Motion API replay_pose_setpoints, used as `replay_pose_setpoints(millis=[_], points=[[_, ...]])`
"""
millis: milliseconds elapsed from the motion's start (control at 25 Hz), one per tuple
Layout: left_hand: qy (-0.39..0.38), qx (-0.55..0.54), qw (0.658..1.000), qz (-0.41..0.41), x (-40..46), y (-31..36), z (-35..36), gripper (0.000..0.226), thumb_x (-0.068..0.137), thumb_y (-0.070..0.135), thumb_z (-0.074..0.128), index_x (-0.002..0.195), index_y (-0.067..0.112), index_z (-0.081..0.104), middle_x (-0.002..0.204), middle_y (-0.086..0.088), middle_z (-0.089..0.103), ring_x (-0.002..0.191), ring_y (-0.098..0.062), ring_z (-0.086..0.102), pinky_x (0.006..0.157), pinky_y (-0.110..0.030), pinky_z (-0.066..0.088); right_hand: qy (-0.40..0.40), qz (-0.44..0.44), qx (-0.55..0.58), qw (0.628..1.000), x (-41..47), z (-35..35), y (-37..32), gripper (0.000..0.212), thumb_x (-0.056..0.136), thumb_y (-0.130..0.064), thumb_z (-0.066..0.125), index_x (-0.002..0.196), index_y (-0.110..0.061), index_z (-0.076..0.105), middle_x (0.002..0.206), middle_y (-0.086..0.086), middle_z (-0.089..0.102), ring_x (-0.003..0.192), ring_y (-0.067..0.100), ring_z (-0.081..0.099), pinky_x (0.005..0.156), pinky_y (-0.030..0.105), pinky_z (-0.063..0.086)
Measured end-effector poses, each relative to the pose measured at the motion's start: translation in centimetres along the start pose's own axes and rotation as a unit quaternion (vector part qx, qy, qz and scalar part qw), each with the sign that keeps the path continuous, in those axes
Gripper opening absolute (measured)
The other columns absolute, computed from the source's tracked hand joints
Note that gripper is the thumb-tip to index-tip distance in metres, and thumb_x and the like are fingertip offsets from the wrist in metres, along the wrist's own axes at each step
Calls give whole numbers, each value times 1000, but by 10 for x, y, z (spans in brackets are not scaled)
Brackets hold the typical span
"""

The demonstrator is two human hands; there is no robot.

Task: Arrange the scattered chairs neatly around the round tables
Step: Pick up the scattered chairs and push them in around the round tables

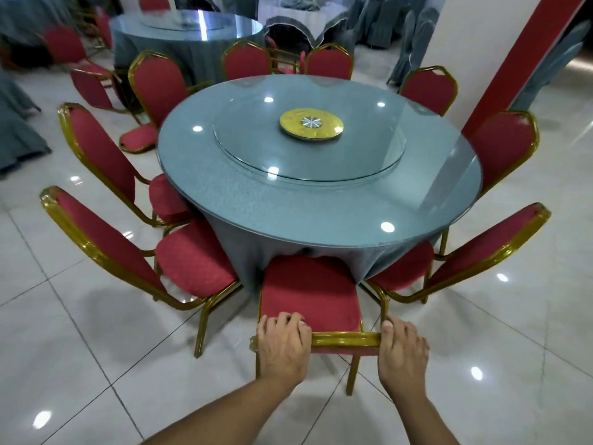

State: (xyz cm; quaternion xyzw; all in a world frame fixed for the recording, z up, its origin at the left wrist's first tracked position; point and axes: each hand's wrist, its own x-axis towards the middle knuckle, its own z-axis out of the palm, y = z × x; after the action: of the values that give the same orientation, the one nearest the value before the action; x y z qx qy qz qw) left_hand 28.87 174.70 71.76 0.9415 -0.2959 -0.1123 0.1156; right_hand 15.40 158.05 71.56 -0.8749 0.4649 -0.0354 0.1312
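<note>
Both hands, left (282, 343) and right (402, 353), grip curled round gold-framed red padded chair (309, 298) top rail | seat under round blue-clothed glass-topped surface (224, 200).

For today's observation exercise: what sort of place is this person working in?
Most likely a banquet hall or restaurant dining room: round tables with blue-grey cloths and glass tops, a glass lazy Susan at the centre, and matching red banquet chairs with gold frames set around them.
</note>
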Motion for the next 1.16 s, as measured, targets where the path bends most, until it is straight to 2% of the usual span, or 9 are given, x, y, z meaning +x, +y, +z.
replay_pose_setpoints(millis=[120,240,360,440,520,680,840,1000,1160], points=[[-64,-63,994,56,-4,-10,-16,32,106,29,27,131,23,46,133,2,48,116,-23,46,99,-41,36,-9,-5,-33,999,0,3,7,39,108,-32,25,142,-24,41,143,-1,46,137,21,34,113,43,29],[-134,-81,985,75,-22,-45,-40,38,107,38,28,140,26,42,136,1,48,123,-23,46,103,-43,39,13,-13,-49,999,-4,2,10,34,107,-31,29,137,-22,44,137,1,51,129,22,42,106,40,35],[-152,-137,977,50,-51,-87,-64,35,105,43,37,137,35,48,134,8,50,123,-16,47,105,-40,42,43,24,30,998,-16,-10,-10,34,104,-25,31,110,-12,61,110,12,64,101,28,52,95,46,40],[-136,-141,980,42,-66,-111,-83,31,104,41,41,133,35,50,136,10,50,124,-12,45,106,-37,42,50,16,53,997,-31,-17,-47,40,102,-27,31,89,-14,66,89,9,65,87,28,51,98,48,39],[-102,-160,981,37,-73,-137,-106,32,103,39,44,134,36,49,137,13,48,127,-9,43,107,-35,42,17,-41,37,998,-49,-20,-99,34,102,-33,35,87,-24,65,86,0,66,89,23,57,109,46,33],[-24,-197,979,37,-77,-200,-161,27,103,38,46,129,37,52,129,18,50,120,-4,45,103,-30,45,-30,-126,158,979,-86,-12,-219,14,100,-28,49,99,-27,63,92,-6,62,91,19,60,87,39,45],[40,-202,978,34,-66,-287,-223,23,103,38,44,121,36,59,122,19,53,113,-2,46,98,-26,44,-47,-168,232,957,-103,-8,-348,14,97,-26,55,106,-29,65,98,-10,62,94,15,59,90,42,47],[85,-204,975,16,-41,-390,-275,20,102,43,40,114,42,57,113,27,49,109,3,42,95,-22,39,-24,-204,314,927,-109,-3,-479,14,95,-22,59,102,-31,66,97,-15,63,95,8,61,87,34,47],[119,-200,973,-10,-13,-478,-314,19,102,43,39,112,42,55,114,25,50,110,1,43,97,-25,40,-37,-258,316,912,-108,11,-596,14,97,-27,56,105,-36,64,103,-19,62,98,1,58,86,30,47]])
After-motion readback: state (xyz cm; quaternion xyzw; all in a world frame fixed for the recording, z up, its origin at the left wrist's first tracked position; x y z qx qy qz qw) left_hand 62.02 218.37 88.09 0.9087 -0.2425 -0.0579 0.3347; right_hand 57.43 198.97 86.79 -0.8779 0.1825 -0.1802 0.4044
